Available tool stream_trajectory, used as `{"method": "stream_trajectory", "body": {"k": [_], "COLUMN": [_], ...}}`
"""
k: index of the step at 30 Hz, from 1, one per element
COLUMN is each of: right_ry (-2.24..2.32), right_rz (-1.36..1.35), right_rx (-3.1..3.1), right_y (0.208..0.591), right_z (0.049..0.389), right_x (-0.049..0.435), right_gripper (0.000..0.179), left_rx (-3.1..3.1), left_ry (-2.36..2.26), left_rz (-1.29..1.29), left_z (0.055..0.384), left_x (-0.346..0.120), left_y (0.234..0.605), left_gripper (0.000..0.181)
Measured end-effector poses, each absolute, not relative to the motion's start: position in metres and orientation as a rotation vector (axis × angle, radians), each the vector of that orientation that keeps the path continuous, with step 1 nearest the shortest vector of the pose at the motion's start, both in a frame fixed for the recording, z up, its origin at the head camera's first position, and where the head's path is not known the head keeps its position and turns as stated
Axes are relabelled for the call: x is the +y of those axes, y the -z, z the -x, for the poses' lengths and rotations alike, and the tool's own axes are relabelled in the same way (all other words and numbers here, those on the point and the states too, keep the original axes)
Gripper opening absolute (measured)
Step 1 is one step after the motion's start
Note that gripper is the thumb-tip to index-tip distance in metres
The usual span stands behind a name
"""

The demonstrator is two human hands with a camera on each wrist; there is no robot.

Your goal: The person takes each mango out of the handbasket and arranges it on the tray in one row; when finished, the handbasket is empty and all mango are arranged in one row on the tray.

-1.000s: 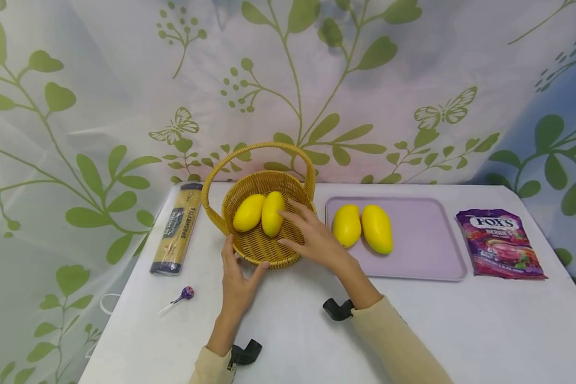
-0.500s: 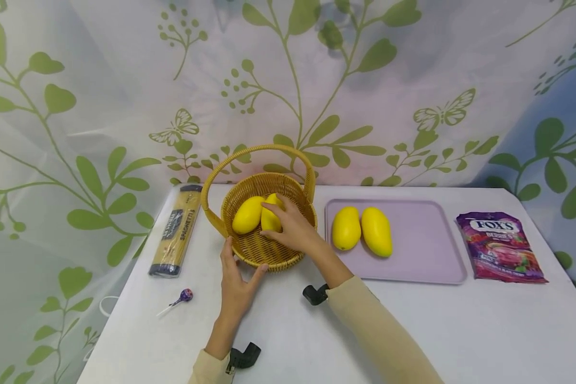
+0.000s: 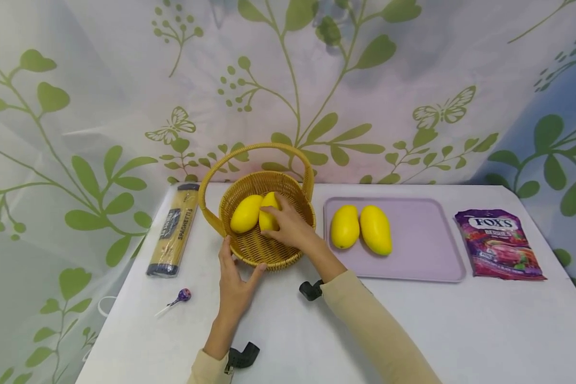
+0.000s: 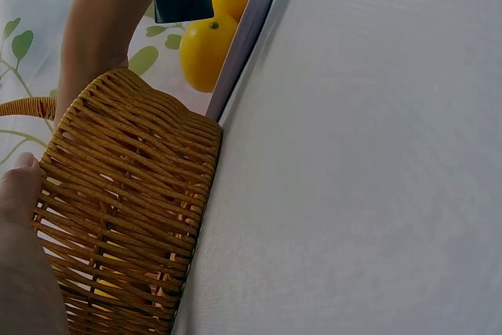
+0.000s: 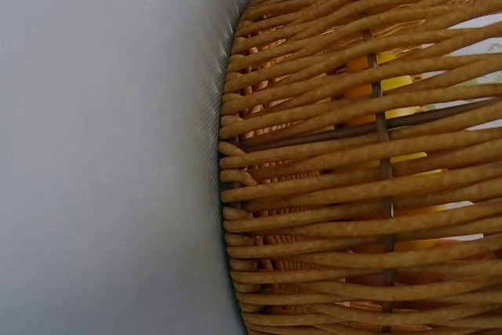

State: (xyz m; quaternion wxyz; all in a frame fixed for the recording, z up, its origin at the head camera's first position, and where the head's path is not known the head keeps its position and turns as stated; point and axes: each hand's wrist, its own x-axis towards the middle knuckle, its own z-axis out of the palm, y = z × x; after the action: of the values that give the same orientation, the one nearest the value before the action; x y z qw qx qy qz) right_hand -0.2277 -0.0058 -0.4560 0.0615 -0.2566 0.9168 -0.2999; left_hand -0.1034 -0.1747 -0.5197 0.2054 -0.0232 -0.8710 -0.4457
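Note:
A yellow wicker basket point(image 3: 273, 261) with a tall hoop handle stands on the white table. Inside it lie two yellow mangoes; the left mango point(image 3: 246, 214) touches the right mango point(image 3: 268, 216). My right hand point(image 3: 290, 226) reaches in over the basket's right side and grips the right mango between thumb and fingers, covering part of it. Against the basket's near left side rests my left hand point(image 3: 235, 288), its fingers and thumb spread and fairly straight. In the left wrist view, the left thumb point(image 4: 23, 194) lies at the woven wall. The right wrist view shows mostly wicker, with yellow behind it.
Right of the basket is a lilac tray point(image 3: 427, 240) bearing a mango point(image 3: 345, 228) and another mango point(image 3: 375, 230). Farther right lies a purple candy bag point(image 3: 500, 245). On the left are a spaghetti pack point(image 3: 175, 232) and a lollipop point(image 3: 184, 295). A leaf-print curtain hangs behind.
My right hand has moved left and down into the basket and taken hold of the right mango, then stayed there. My left hand has kept its place at the basket.

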Motion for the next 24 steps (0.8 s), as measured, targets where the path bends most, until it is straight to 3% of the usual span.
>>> {"method": "stream_trajectory", "body": {"k": [12, 24], "right_ry": [0.972, 0.936], "right_rz": [0.770, 0.798], "right_rx": [2.789, 2.797], "right_y": [0.4547, 0.4560], "right_z": [0.2265, 0.2261], "right_x": [-0.0066, -0.0048], "right_gripper": [0.048, 0.054], "left_rx": [-2.421, -2.418], "left_ry": [1.246, 1.245], "left_rz": [0.053, 0.075], "left_z": [0.1033, 0.1049], "left_x": [-0.1766, -0.1759], "left_y": [0.5232, 0.5239], "left_gripper": [0.101, 0.101]}}
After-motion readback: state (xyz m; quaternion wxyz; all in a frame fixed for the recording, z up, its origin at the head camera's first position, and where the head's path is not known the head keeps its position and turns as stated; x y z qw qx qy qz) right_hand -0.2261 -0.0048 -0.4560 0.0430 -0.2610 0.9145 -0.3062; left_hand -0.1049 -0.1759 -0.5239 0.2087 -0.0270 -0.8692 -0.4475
